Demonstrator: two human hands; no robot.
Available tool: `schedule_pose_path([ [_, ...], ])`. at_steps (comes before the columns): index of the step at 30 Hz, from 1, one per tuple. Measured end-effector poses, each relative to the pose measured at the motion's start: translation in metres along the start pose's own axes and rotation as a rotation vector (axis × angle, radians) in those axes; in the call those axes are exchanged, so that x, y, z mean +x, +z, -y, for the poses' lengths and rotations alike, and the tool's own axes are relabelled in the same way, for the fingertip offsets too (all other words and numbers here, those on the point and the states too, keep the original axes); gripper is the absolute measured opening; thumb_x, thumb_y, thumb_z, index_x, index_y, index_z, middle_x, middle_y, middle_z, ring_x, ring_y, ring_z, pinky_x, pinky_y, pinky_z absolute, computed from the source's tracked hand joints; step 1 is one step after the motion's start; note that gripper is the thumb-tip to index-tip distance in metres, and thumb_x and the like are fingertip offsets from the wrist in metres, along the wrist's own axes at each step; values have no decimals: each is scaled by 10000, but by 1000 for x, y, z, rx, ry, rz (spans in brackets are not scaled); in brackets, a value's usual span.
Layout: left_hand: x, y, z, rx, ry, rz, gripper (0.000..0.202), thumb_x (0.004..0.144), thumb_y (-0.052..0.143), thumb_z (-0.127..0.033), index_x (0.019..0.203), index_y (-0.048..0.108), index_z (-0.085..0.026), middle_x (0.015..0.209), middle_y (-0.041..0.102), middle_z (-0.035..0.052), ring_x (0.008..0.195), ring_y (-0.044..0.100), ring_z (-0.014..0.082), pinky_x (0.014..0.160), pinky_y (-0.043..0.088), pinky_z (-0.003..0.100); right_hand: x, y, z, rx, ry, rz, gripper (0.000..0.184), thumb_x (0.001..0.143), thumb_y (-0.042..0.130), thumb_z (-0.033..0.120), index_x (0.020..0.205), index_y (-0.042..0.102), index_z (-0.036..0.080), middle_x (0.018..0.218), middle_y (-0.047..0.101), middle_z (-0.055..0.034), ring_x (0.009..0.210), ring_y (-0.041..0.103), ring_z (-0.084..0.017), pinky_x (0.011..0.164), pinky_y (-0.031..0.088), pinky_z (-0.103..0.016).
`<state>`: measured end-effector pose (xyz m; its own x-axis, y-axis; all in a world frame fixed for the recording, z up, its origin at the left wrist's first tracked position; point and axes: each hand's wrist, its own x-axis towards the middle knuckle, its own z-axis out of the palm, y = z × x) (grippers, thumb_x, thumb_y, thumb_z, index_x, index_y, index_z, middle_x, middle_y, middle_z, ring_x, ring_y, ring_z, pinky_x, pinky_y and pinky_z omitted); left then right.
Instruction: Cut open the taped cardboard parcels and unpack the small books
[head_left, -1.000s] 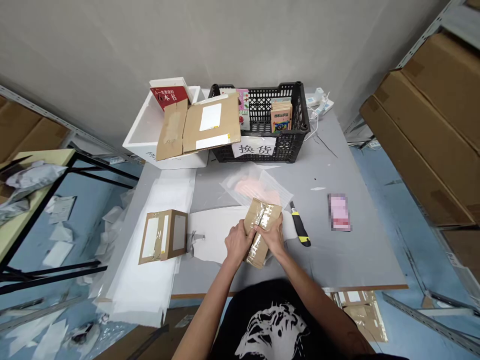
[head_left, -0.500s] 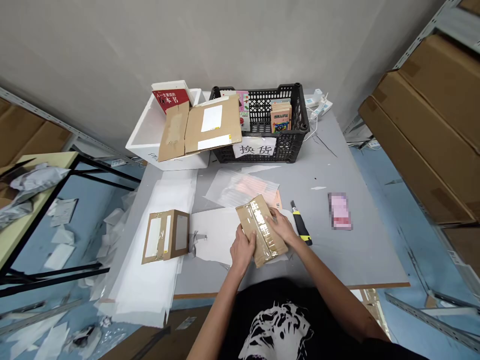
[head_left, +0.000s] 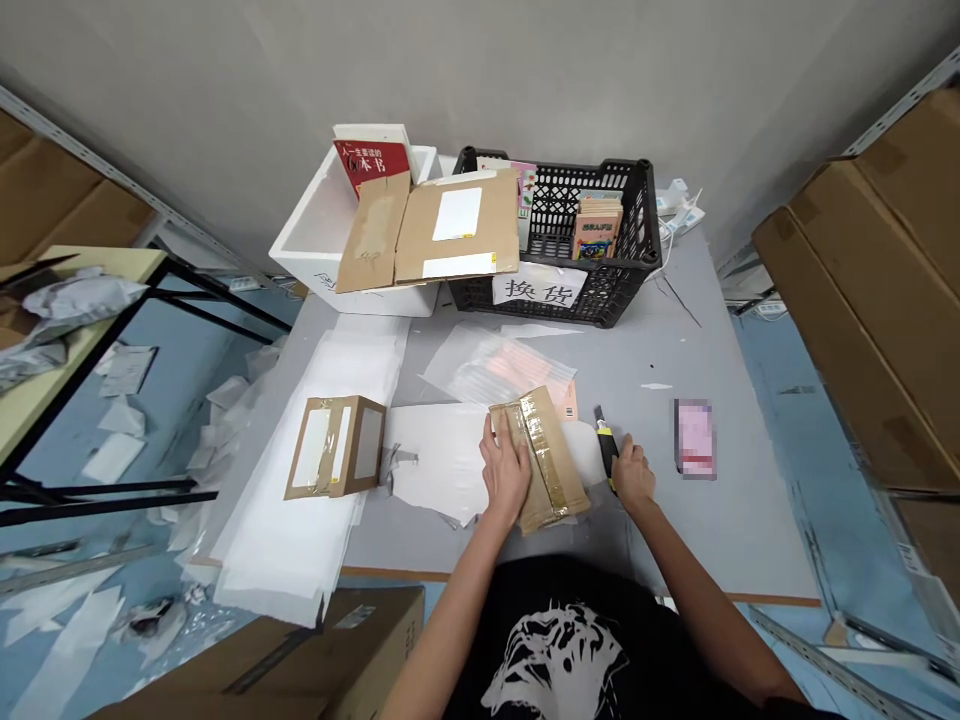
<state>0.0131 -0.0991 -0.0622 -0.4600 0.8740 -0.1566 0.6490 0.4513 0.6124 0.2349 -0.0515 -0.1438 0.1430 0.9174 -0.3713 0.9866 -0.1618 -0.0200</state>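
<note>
A flat brown cardboard package [head_left: 553,455] with shiny clear tape down its middle lies at a slant near the table's front. My left hand [head_left: 505,470] rests on its left side, fingers stretched out flat against the cardboard. To the right of the package, my right hand [head_left: 634,474] is closed around the handle of a black and yellow utility knife [head_left: 606,440], which lies on the table pointing away from me. The knife's lower handle is partly hidden by the fingers. White paper [head_left: 439,450] lies under and beside the package.
An opened cardboard piece [head_left: 330,450] stands at left on white sheets [head_left: 270,540]. Behind are a white foam box [head_left: 307,235], a black crate [head_left: 630,260] with books, and clear plastic sleeves [head_left: 480,365]. A blurred pink object [head_left: 696,438] lies at right.
My right hand has left the package's right edge and moved right onto the utility knife. My left hand now lies flatter on the package. The view has shifted a little.
</note>
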Motion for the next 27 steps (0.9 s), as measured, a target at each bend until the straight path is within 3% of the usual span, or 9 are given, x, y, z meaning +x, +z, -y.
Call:
schedule_pose_path([
  [3,0,2,0,11,2,-14,578,918,338,-361,1472,202,-265,1511,216,114,1309,328,307,883,498,463,-1,2,10,-22,-49,-19,623,885,435,316,1434,247,90,1165,496,-198,1069,524,-300,737,500,-369],
  [7,0,1,1,27,-2,-5,574,925,314,-368,1476,185,-275,1514,217,107,1294,345,310,848,514,455,-5,-10,21,25,-51,-1,552,872,395,200,1405,321,72,1119,510,-197,987,576,-289,733,498,-379],
  [11,0,0,1,29,1,-2,565,929,303,-365,1476,181,-289,1528,198,82,1290,346,306,855,511,450,-25,-51,25,340,-138,-45,534,898,326,268,1415,316,132,1121,540,-155,899,610,-240,747,499,-371],
  [15,-1,0,0,13,-4,1,563,935,302,-375,1478,166,-315,1542,170,59,1302,334,298,892,493,458,-62,-99,49,586,-473,31,515,914,275,283,1420,313,194,1201,574,-111,1006,593,-205,824,488,-334],
  [18,-1,-3,-2,-1,-22,20,564,937,303,-368,1477,144,-343,1546,157,43,1315,325,286,917,480,453,-84,-118,82,451,-553,93,522,913,303,241,1432,300,191,1274,550,-128,1027,591,-213,835,474,-323],
  [22,-1,-7,-5,-6,-52,53,518,937,308,-352,1451,239,-365,1541,157,39,1323,322,286,902,487,440,-94,-119,116,108,-510,154,621,861,376,110,1463,248,190,1223,566,-153,864,641,-208,715,478,-289],
  [27,0,-8,-5,-12,-63,74,503,939,306,-364,1440,265,-369,1539,162,43,1318,334,282,893,488,432,-95,-115,134,-47,-543,57,598,874,388,86,1457,270,148,1058,605,-163,810,637,-202,666,497,-272],
])
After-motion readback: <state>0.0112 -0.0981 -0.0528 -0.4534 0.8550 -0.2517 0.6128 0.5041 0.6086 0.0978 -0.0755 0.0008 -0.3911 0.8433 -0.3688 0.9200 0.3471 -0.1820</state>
